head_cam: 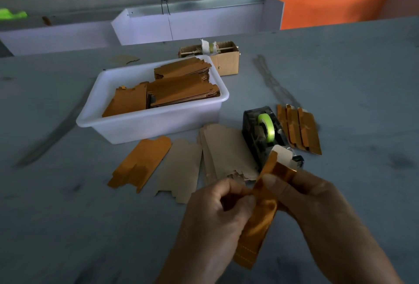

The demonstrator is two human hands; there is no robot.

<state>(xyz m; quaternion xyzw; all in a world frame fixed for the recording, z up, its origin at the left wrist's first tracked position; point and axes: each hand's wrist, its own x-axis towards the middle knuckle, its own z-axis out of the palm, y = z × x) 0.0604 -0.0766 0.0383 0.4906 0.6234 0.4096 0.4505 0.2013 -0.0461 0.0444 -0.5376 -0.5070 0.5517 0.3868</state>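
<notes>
An orange-brown cardboard blank (260, 218) is held above the grey table (68, 215) by both hands. It is pinched at its left edge by the left hand (217, 211), whose thumb and curled fingers are closed on the card. Its upper part is gripped by the right hand (317, 204), with the thumb pressed on the near face and the fingers curled behind. The blank is tilted: its upper end is pointed away from the person and its lower end hangs below the grip, where a dotted crease line is seen.

Just beyond the grip, a black tape dispenser (265, 138) is set on the table, loaded with a green tape roll (267, 125). To the right of the dispenser, a few folded orange pieces (301, 129) are laid side by side. Beyond the grip and to its left, pale flat blanks (224, 152) and one orange flat blank (140, 163) are spread on the table. Farther off on that side, a white tub (145, 127) is filled with stacked blanks (181, 88). Behind the tub, well apart from the grip, a small cardboard box (226, 63) is placed.
</notes>
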